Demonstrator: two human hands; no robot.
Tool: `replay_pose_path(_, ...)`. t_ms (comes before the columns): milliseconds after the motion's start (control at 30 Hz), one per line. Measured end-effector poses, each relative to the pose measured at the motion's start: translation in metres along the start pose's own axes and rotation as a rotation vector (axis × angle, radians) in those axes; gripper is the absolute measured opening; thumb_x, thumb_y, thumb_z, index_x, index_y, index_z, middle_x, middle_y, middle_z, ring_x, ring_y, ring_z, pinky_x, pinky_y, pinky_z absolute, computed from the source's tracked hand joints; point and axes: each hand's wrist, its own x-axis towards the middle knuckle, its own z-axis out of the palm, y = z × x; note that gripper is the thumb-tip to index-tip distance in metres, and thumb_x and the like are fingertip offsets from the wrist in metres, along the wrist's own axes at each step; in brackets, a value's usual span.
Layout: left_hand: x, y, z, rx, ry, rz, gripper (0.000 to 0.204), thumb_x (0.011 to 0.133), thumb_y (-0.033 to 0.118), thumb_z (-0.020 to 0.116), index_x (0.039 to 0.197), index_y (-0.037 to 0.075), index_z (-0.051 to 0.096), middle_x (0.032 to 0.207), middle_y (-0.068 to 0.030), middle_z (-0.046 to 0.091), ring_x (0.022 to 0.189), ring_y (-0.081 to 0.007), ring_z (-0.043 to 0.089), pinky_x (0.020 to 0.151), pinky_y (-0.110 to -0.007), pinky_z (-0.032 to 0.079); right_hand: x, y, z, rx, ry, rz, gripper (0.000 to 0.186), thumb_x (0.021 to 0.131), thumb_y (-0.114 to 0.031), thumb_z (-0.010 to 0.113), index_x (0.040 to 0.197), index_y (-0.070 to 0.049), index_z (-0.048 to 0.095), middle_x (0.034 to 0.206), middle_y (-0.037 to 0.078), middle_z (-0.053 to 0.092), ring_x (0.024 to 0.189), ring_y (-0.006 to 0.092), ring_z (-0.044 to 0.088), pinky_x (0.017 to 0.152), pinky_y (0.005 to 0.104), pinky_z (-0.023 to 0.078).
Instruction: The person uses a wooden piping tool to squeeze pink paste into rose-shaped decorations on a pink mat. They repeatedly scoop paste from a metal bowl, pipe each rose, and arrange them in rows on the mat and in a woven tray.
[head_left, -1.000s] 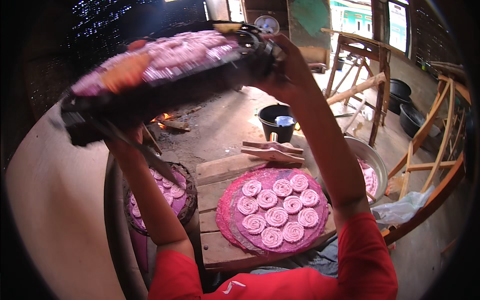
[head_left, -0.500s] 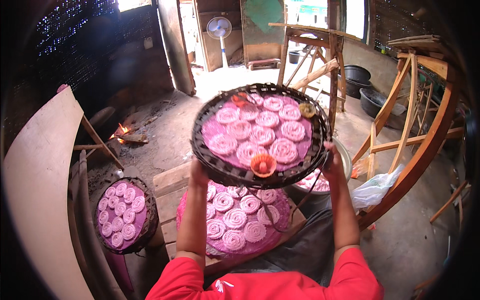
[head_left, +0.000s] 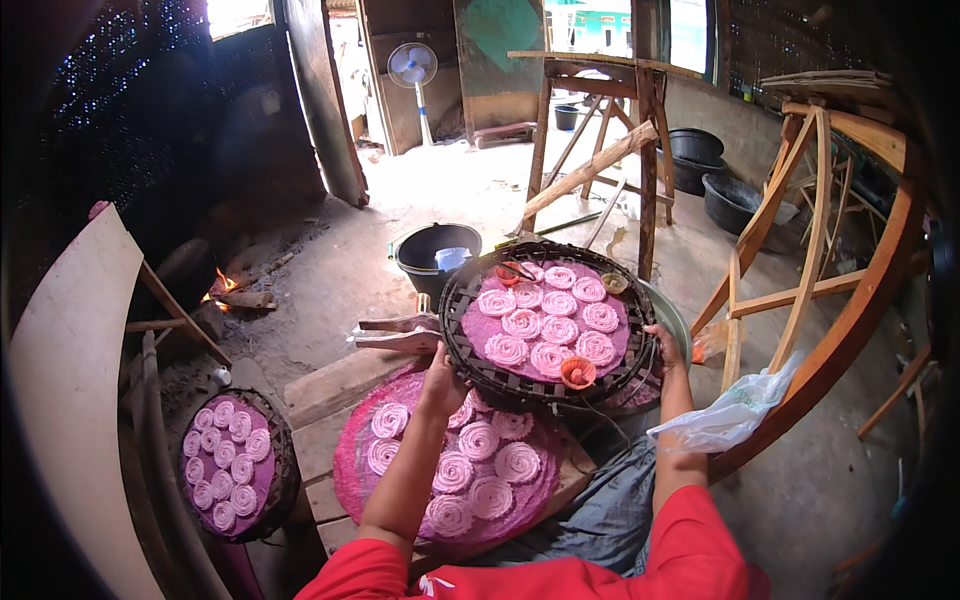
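Note:
A round dark woven tray (head_left: 468, 352), lined with magenta mesh, is held up between my hands. Spiral pink dough rosettes (head_left: 560, 329) cover its lining, along with orange cup-shaped pieces (head_left: 577, 372) and a small olive-green one (head_left: 614, 284). My left hand (head_left: 441, 384) grips the near-left rim, while my right hand (head_left: 666, 350) is closed around the right rim. Below the tray, a round magenta mesh sheet (head_left: 352, 440) with more rosettes lies on a wooden plank table (head_left: 318, 388). The tray partly hides that sheet and a basin behind its right side.
Another rosette-filled woven tray (head_left: 278, 500) stands at lower left. Beyond the table is a black bucket (head_left: 412, 262). A small fire (head_left: 219, 287) burns at left. Wooden frames (head_left: 600, 170) and a curved chair-like frame (head_left: 880, 260) stand at right, near a plastic bag (head_left: 725, 412).
The tray has come down and to the right, still in both hands. The black bucket and some split wood behind it have come into sight. The head view has shifted slightly.

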Motion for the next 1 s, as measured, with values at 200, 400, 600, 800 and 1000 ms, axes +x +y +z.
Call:
replay_pose_path(200, -0.011, 0.002, -0.005, -0.040, 0.061, -0.028, 0.031, 0.099, 0.038, 0.045, 0.109, 0.014, 0.062, 0.095, -0.0010, 0.068, 0.083, -0.0176, 0.064, 0.075, -0.034, 0.052, -0.006, -0.012, 0.003, 0.017, 0.050, 0.086, 0.033, 0.077, -0.019, 0.059, 0.108, -0.008, 0.063, 0.091, 0.007, 0.069, 0.077, 0.0232, 0.068, 0.077, 0.0397, 0.057)
replay_pose_path(400, -0.033, 0.014, 0.005, 0.012, 0.259, 0.047, 0.046, 0.095, 0.036, 0.055, 0.134, 0.013, 0.045, 0.137, -0.0064, 0.046, 0.126, -0.0254, 0.043, 0.104, -0.042, 0.034, -0.039, 0.002, 0.085, -1.078, 0.156, -0.592, 0.052, 0.078, -0.032, 0.075, 0.119, -0.004, 0.058, 0.118, 0.017, 0.059, 0.106, 0.0306, 0.058, 0.092, 0.0400, 0.046)
replay_pose_path(600, -0.099, 0.049, 0.005, 0.303, 0.298, 0.414, 0.063, 0.096, 0.022, 0.052, 0.149, 0.008, 0.021, 0.150, -0.0112, 0.032, 0.130, -0.0273, 0.041, 0.108, -0.039, 0.034, -0.102, 0.005, 0.164, -1.539, -0.384, -0.515, 0.060, 0.071, -0.034, 0.080, 0.118, -0.004, 0.058, 0.108, 0.019, 0.062, 0.102, 0.0345, 0.060, 0.090, 0.0390, 0.047)
replay_pose_path(800, -0.171, 0.074, -0.045, 0.603, 0.477, 0.523, 0.049, 0.096, 0.016, 0.053, 0.141, 0.003, 0.036, 0.139, -0.0147, 0.046, 0.121, -0.0219, 0.051, 0.101, -0.033, 0.041, -0.053, -0.054, 0.141, -0.675, -0.451, -0.033, 0.048, 0.083, -0.008, 0.070, 0.127, -0.008, 0.051, 0.106, 0.010, 0.064, 0.099, 0.0174, 0.062, 0.086, 0.0289, 0.050)
replay_pose_path(1000, -0.234, 0.066, -0.093, 1.230, 0.761, 0.307, 0.029, 0.091, 0.007, 0.056, 0.119, 0.000, 0.057, 0.114, -0.0130, 0.058, 0.101, -0.0216, 0.059, 0.087, -0.032, 0.046, 0.077, -0.069, 0.094, -1.123, 0.071, -0.556, 0.046, 0.079, -0.011, 0.069, 0.122, -0.005, 0.055, 0.101, 0.009, 0.066, 0.092, 0.0164, 0.062, 0.084, 0.0286, 0.049)
